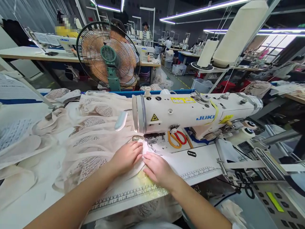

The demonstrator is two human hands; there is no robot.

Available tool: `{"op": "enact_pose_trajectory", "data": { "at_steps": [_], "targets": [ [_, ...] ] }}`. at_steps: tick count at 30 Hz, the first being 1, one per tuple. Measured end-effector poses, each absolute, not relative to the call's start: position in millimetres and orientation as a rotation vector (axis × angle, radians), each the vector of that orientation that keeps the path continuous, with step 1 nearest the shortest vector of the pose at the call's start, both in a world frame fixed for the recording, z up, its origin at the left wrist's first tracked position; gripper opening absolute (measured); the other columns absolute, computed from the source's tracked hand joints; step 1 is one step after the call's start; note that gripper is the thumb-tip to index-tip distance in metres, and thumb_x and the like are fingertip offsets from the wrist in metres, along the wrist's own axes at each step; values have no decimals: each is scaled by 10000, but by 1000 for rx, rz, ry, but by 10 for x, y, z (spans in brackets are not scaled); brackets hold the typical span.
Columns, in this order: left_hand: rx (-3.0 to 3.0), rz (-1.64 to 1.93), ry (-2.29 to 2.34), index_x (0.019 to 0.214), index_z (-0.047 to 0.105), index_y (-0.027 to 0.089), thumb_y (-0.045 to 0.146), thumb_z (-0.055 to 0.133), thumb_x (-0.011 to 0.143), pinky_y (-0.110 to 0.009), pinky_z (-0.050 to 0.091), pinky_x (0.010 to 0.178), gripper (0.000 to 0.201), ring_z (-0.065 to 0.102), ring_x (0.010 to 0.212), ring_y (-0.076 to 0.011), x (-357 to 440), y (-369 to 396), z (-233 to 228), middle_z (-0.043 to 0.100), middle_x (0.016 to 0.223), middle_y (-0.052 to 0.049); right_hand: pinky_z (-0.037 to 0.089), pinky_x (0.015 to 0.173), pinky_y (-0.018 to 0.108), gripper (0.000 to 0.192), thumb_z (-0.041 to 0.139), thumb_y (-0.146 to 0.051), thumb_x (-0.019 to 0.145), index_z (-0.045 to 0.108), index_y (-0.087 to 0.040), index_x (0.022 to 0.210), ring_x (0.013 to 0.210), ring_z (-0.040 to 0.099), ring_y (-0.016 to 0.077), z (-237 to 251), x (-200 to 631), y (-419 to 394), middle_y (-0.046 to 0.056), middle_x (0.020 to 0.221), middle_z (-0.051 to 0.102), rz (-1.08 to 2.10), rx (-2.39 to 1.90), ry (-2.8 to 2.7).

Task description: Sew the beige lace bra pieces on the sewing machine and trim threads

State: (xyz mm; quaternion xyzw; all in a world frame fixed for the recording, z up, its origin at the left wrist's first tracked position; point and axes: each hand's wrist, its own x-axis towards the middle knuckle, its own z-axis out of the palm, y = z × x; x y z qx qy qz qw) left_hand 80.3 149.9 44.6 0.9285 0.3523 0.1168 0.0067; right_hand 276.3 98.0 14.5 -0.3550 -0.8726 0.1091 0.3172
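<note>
A white JUKI sewing machine [176,111] stands across the table, its needle area lit at the left end. Just in front of the needle, a piece of pale cream fabric [133,171] lies under both hands. My left hand [126,157] rests on it, fingers stretched forward and lying flat. Close beside it, my right hand [158,168] has its fingers bent at the fabric's edge, pinching it near the presser foot. Part of the fabric is hidden beneath the fingers. More cream garment pieces with lace patches [92,140] spread out left of the machine.
Scissors with yellow and red handles [176,140] lie beneath the machine arm, near a black razor blade [192,153]. A printed ruler [124,195] runs along the table's front edge. Large thread cones [240,31] stand at right. A fan [108,55] and other workers are behind.
</note>
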Motion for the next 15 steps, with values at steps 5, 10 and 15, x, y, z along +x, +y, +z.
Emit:
{"op": "enact_pose_trajectory", "data": {
  "at_steps": [5,10,15],
  "targets": [
    [2945,291,1091,1005,634,142,272,417,906,-414,476,824,271,552,1006,-272,808,1432,542,626,1195,-109,485,936,380,210,482,-223,861,631,-128,973,1001,619,231,203,2749,970,121,1011,689,328,-877,-2271],
    [2927,263,1108,1001,616,170,255,491,865,-374,454,774,203,559,900,-242,860,1407,629,648,1091,-88,520,870,352,201,454,-213,867,635,-140,917,923,638,211,257,2742,961,113,947,701,359,-833,-2235],
    [2929,201,1154,984,626,173,273,516,849,-370,441,734,201,553,878,-247,901,1451,610,638,1127,-83,530,854,342,211,443,-188,865,641,-147,924,914,642,208,285,2732,970,97,930,707,380,-852,-2195]
  ]
}}
